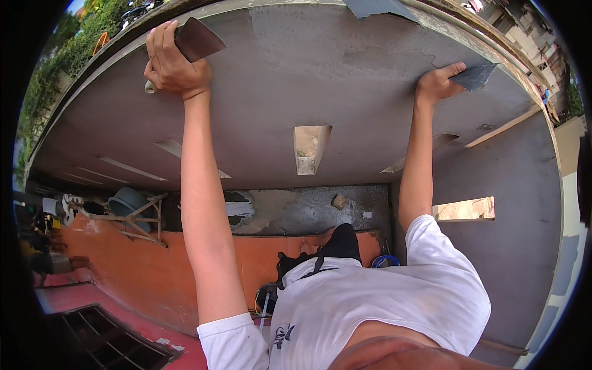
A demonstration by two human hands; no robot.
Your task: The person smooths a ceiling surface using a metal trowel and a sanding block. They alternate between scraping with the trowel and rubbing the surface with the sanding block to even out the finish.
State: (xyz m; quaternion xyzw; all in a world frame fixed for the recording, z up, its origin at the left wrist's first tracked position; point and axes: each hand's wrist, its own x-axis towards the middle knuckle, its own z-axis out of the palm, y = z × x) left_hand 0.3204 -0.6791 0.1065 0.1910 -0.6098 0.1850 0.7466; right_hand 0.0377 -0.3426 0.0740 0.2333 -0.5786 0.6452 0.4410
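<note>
My left hand (176, 65), raised at the upper left, is closed round the handle of a putty knife (201, 41). Its broad dark brown blade lies close to the top of the grey wall (271, 80), and the pale handle end pokes out below my palm. At the upper right my right hand (436, 85) grips a dark grey sheet of sandpaper (475, 76) under the thumb, near the wall's top edge. The fingers behind that sheet are partly hidden. Another grey sheet (379, 7) rests over the top ledge between the two hands.
Slots pierce the wall, one a tapered opening (312, 150) in the middle. A side wall (518, 179) with a slot meets it on the right. Below are an orange floor (148, 271), a wooden frame (139, 219) with a grey basin (128, 202), and a blue-rimmed bucket (386, 261).
</note>
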